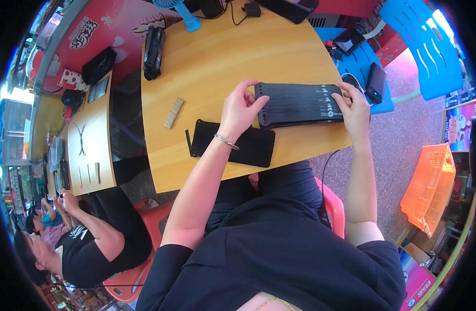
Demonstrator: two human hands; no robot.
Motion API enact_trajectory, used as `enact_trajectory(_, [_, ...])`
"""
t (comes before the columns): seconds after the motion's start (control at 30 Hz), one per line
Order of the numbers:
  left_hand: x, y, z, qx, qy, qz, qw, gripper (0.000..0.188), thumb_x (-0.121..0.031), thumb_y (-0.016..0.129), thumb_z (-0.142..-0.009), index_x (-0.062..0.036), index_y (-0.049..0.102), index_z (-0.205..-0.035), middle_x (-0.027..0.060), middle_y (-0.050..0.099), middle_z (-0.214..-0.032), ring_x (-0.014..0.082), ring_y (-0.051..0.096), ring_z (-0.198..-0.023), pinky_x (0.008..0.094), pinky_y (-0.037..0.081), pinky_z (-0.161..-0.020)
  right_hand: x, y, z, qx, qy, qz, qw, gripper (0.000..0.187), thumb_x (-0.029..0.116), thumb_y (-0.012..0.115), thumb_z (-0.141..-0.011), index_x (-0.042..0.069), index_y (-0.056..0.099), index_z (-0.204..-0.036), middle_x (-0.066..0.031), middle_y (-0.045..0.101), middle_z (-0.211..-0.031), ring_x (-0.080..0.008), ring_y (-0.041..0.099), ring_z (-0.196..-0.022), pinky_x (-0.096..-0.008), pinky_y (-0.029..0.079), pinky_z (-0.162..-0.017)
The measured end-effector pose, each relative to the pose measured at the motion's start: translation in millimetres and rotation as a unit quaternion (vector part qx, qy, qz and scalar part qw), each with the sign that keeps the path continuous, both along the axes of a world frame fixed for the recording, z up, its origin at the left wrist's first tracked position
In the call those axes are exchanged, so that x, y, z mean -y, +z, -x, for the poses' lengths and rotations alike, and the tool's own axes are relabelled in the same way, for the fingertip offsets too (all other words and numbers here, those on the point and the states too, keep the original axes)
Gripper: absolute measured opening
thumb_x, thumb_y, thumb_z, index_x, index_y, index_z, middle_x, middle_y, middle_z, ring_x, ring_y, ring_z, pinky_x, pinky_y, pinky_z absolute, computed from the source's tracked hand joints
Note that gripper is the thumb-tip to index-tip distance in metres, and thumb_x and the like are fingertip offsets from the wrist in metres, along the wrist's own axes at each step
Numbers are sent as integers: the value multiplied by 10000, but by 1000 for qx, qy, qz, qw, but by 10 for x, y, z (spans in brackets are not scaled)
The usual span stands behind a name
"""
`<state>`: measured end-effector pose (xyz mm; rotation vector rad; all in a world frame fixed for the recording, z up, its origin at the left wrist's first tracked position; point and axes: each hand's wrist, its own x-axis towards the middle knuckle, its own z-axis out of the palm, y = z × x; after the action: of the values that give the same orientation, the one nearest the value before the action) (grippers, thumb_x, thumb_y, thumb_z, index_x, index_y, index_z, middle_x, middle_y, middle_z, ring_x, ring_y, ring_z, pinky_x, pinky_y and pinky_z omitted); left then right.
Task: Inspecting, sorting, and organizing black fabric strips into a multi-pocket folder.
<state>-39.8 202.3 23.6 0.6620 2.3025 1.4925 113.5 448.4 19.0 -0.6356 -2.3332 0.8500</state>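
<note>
Between my two hands is a stack of flat black pieces [295, 103], layered over each other, with white crescent marks along its right part. My left hand [240, 109] grips its left end, thumb on top and fingers at the far corner. On the right end, my right hand [354, 106] has its thumb on top, with the other fingers around the edge. The stack's underside is hidden. Close by my left wrist lies a flat black rectangular piece [256, 145] with holes at a corner, partly covered by my forearm. A short black strip [188, 143] lies beside it.
On the wooden table [222, 57] are a small beige ridged block [174, 113], a black wrapped bundle [154, 52], a blue fan [183, 13] and a black adapter [252, 9]. A blue chair [422, 52] and orange crate [429, 186] stand right. Another person [93, 243] sits left.
</note>
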Motion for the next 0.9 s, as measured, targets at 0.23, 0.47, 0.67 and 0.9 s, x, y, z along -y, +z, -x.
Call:
enact_trajectory(0.23, [52, -48, -49, 42, 33, -8, 999, 642, -333, 704, -853, 35, 446, -1312, 130, 621, -929, 160, 611, -766, 296, 496, -689, -71, -158, -76, -64, 1, 171, 983, 374, 205, 646, -915, 50, 558, -1244, -133, 665, -1080, -186, 652, -951, -317, 513, -798])
enact_trajectory(0.47, [150, -21, -101, 100, -14, 27, 994, 779, -401, 682, -864, 40, 332, -1402, 220, 617, -1137, 234, 647, -974, 324, 517, -807, -99, -177, -350, 16, 12, 185, 982, 449, 349, 557, -965, 48, 516, -1296, -139, 652, -1097, -186, 632, -971, -296, 507, -781])
enact_trajectory(0.67, [152, 14, -107, 123, -17, 13, 992, 859, -356, 759, -804, 45, 305, -1414, 248, 571, -1184, 247, 634, -1004, 346, 513, -858, 31, -3, -355, 61, 2, 286, 956, 476, 339, 578, -955, 68, 483, -1334, -97, 639, -1099, -156, 615, -957, -276, 520, -741])
enact_trajectory(0.9, [107, 31, -133, 172, 0, -17, 985, 840, -219, 785, -796, 28, 286, -1426, 251, 535, -1215, 245, 596, -1070, 339, 489, -902, 69, -14, -309, 51, 42, 336, 939, 478, 197, 658, -905, 49, 476, -1322, -44, 623, -1090, -101, 595, -930, -251, 514, -733])
